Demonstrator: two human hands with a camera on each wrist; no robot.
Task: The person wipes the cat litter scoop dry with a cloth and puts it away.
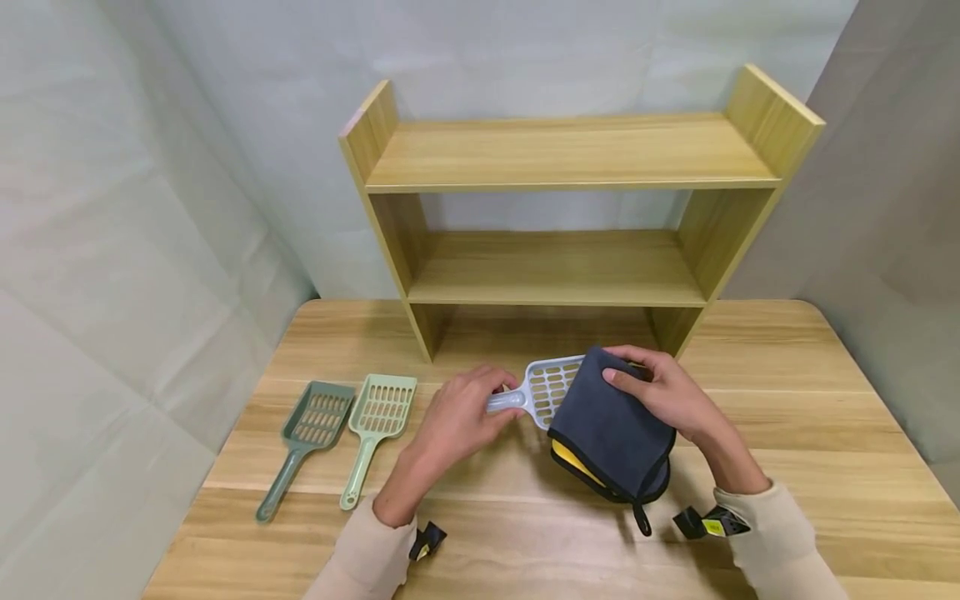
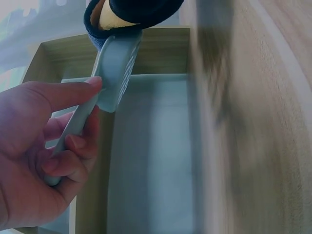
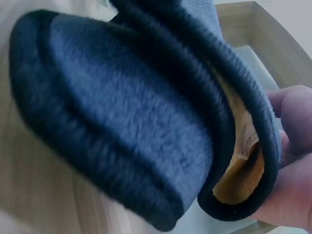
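In the head view my left hand (image 1: 467, 414) grips the handle of a pale blue-grey litter scoop (image 1: 550, 387), its slotted pan pointing right. The left wrist view shows the thumb and fingers wrapped about that handle. A folded dark grey cloth (image 1: 611, 425) with black edging and a yellow inner side covers the far part of the pan. My right hand (image 1: 671, 392) holds this cloth near its upper right edge, thumb on top; the fingers beneath are mostly hidden. In the right wrist view the cloth (image 3: 131, 102) fills most of the picture, its folds hanging down.
Two more litter scoops lie at the left on the wooden table (image 1: 787, 433): a dark green one (image 1: 318, 417) and a light green one (image 1: 382, 408). Behind the hands stands a wooden shelf unit (image 1: 562, 154) with open tiers. Pale sheets (image 1: 150, 250) hang around the table.
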